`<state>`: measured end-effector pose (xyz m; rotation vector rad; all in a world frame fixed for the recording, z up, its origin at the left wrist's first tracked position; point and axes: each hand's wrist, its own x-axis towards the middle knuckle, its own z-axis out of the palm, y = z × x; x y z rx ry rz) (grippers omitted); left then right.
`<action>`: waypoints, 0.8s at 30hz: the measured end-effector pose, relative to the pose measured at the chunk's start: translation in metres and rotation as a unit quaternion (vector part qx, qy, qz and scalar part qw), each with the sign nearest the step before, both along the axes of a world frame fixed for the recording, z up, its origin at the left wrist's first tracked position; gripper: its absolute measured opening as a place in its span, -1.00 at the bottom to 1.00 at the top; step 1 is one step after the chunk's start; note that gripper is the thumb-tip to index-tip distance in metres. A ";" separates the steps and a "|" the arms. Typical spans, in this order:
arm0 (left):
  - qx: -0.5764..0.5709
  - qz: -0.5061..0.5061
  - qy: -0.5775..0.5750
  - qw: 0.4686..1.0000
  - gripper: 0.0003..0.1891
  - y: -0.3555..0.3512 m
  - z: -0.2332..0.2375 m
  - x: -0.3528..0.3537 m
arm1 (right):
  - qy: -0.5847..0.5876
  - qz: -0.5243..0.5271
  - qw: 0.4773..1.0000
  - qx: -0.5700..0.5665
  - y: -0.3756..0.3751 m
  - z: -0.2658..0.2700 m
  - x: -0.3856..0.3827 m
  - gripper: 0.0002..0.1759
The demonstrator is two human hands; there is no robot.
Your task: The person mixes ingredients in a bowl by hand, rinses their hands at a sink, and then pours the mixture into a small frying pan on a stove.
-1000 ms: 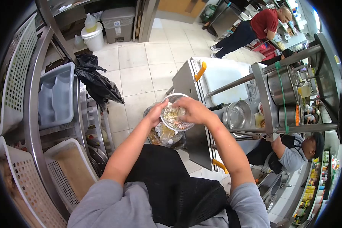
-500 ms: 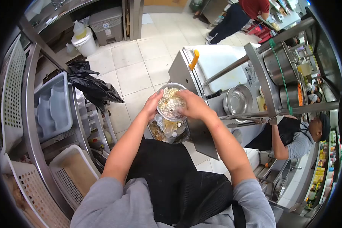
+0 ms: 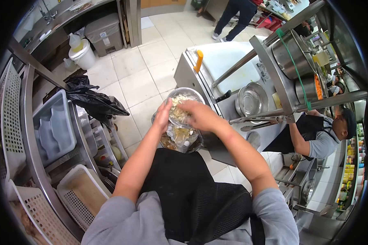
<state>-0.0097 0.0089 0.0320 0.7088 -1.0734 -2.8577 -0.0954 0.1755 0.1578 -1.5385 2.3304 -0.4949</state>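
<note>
A round metal bowl (image 3: 197,94) is tilted in front of me, with pale crumbly food (image 3: 180,100) inside. My left hand (image 3: 162,117) grips the bowl at its left side. Over the bowl's right part is my right hand (image 3: 200,116), its fingers at the food and smeared by motion; whether they hold any of it cannot be made out. Just beneath the bowl stands a bin with a plastic bag and mixed scraps (image 3: 184,139), partly hidden by the bowl and my hands.
To the right, a worktop holds a white cutting board (image 3: 229,61), a knife with a black handle (image 3: 223,96) and an empty-looking metal bowl (image 3: 252,100). A shelf with a grey tray (image 3: 55,122) and a black bag (image 3: 96,98) are left. A co-worker (image 3: 306,134) stands right.
My right hand has moved left across the bowl, its fingers now over the food. The bowl shows more of its far rim. The whole view has shifted slightly.
</note>
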 end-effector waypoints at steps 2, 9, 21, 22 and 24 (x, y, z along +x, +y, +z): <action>-0.036 0.010 0.014 0.999 -0.41 -0.002 -0.003 -0.003 | -0.071 -0.043 0.997 0.006 0.002 0.008 -0.014 -0.17; -0.003 -0.034 -0.007 0.999 -0.46 0.016 0.030 0.002 | 0.012 -0.096 0.995 0.030 -0.013 -0.006 -0.015 -0.36; -0.019 -0.025 0.009 0.999 -0.47 0.001 0.033 -0.009 | -0.017 0.033 0.997 0.061 -0.024 -0.006 -0.026 -0.16; -0.025 -0.031 -0.017 0.999 -0.48 0.002 0.037 -0.007 | 0.000 0.066 0.992 0.110 -0.027 -0.002 -0.028 -0.16; -0.033 -0.042 -0.042 0.998 -0.48 0.002 0.038 -0.004 | 0.008 0.075 0.984 0.159 -0.021 0.006 -0.031 -0.19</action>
